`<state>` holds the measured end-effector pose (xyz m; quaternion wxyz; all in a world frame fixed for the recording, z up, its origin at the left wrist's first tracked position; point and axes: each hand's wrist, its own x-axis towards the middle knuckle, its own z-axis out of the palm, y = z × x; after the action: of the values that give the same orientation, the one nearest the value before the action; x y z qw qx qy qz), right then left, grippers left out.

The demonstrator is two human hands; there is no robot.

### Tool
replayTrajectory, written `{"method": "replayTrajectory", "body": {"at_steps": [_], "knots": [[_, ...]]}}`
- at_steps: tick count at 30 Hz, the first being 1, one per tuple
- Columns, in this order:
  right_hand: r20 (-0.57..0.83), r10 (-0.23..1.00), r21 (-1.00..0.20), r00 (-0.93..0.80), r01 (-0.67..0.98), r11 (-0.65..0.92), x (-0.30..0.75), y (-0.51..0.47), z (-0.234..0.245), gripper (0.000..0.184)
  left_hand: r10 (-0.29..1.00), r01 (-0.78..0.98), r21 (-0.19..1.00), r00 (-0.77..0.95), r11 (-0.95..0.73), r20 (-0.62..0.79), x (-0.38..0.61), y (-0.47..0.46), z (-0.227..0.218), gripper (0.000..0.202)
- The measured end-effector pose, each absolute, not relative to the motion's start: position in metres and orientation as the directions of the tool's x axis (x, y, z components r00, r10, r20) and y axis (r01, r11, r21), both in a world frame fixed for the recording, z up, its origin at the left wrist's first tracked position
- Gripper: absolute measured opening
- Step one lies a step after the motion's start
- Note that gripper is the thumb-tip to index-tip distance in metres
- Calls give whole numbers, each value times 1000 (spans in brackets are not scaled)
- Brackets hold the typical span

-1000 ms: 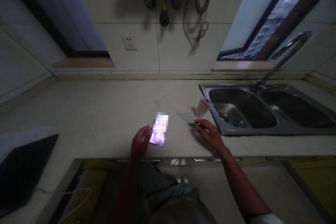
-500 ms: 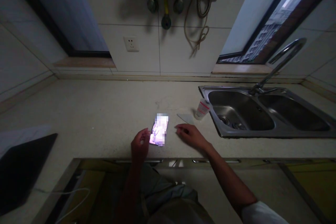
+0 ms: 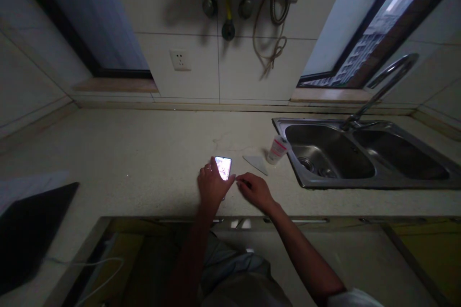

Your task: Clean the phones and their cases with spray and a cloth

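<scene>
A smartphone (image 3: 224, 167) with a brightly lit screen lies on the pale countertop (image 3: 144, 153). Across its lower part sits my left hand (image 3: 211, 186), fingers along the left edge and thumb at the right edge, gripping it; that part of the phone is hidden. Close by on the right, my right hand (image 3: 257, 192) rests on the counter with curled fingers, its fingertips pinched near the left thumb. Whatever they may hold is too small to make out. Beyond the right hand are a thin grey triangular piece (image 3: 255, 164) and a clear plastic cup (image 3: 277, 150) with red markings.
A double steel sink (image 3: 306, 186) with a tall faucet (image 3: 392, 74) is set into the counter at right. At far left lies a dark flat panel (image 3: 32, 235) with a white cable (image 3: 104, 261) nearby. Hoses (image 3: 228, 0) hang on the tiled wall.
My left hand has moved right from beside the phone onto it and taken hold of its edges. My right hand has shifted slightly left, nearer the phone.
</scene>
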<state>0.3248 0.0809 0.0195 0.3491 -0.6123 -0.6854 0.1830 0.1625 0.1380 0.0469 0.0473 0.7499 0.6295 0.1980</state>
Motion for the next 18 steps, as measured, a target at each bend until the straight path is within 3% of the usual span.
{"method": "replayTrajectory", "body": {"at_steps": [4, 11, 15, 18], "knots": [[259, 966, -672, -11, 716, 188, 325, 81, 19, 23, 974, 949, 267, 115, -166, 196, 166, 143, 45, 86], [254, 967, -672, -17, 716, 189, 324, 81, 22, 23, 978, 939, 303, 114, -164, 176, 162, 145, 45, 87], [252, 967, -667, -20, 721, 189, 325, 81, 22, 23, 968, 912, 359, 123, -197, 218, 158, 145, 41, 84], [260, 966, -702, -21, 683, 203, 326, 81, 19, 23, 959, 857, 474, 75, -203, 275, 153, 146, 37, 79]]}}
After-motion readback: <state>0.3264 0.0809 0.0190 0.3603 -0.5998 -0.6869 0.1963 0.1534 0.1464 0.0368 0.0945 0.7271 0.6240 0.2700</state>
